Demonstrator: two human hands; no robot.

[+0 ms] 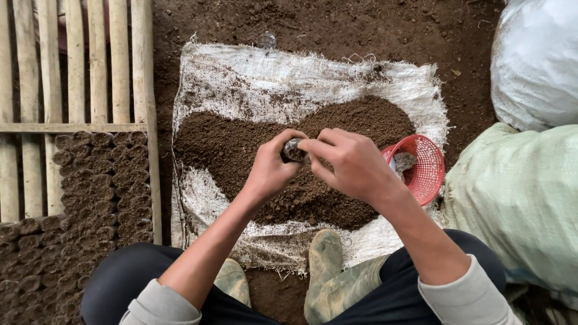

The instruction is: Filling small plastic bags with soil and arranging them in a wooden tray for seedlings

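Note:
My left hand (271, 168) holds a small soil-filled seedling bag (293, 150) over a heap of dark soil (241, 147). The fingers of my right hand (352, 162) touch the top of that bag from the right. The soil heap lies on a white woven sack (241, 78) spread flat on the ground. My two muddy boots (325, 259) rest at the sack's near edge.
Several filled soil bags (99, 180) stand packed in rows at the left inside a bamboo slat frame (78, 66). A red plastic basket (424, 165) lies at the heap's right edge. Large stuffed sacks, one white (533, 60) and one pale green (518, 192), sit at the right.

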